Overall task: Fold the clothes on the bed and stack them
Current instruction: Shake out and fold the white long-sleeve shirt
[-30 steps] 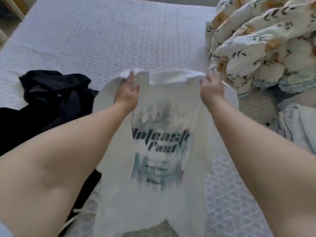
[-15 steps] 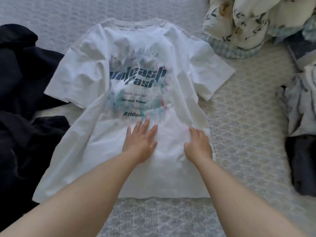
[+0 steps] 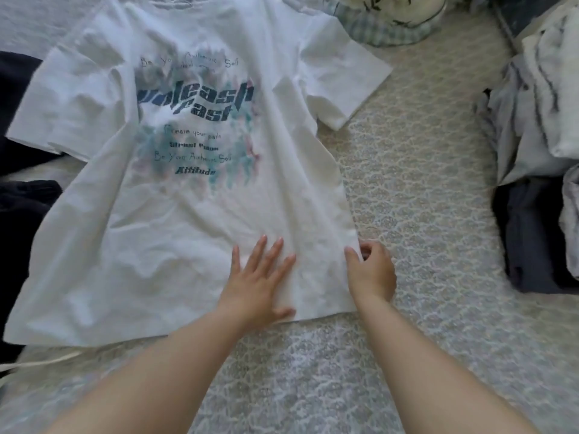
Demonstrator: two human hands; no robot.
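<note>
Lying face up on the bed (image 3: 423, 189) is one white T-shirt (image 3: 194, 214), spread nearly flat with its collar toward the far side and its hem toward the person. Its front carries dark lettering over teal and pink smears, and both short sleeves stick out to the sides. Light wrinkles run through the lower half.

The left hand (image 3: 260, 283) rests palm down on the shirt near the hem, right of centre, fingers straight and slightly spread, gripping nothing. The right hand (image 3: 372, 270) sits at the shirt's right side edge just above the hem corner; its thumb lies on top of the cloth and its fingers are curled at the edge, pinching the fabric. The two hands are near each other but apart.

The bed is covered with a pale, pattern-textured cover. On the left, dark clothes (image 3: 22, 195) lie partly under the shirt's left sleeve and side. At the far side, just beyond the right sleeve, sits a floral quilt (image 3: 394, 17) with a checked border. On the right edge of the bed is a heap of light crumpled clothes (image 3: 539, 98), and below it a dark blue folded garment (image 3: 532, 236), well apart from the shirt. A white strap (image 3: 34, 363) trails on the cover near the shirt's lower left corner.
</note>
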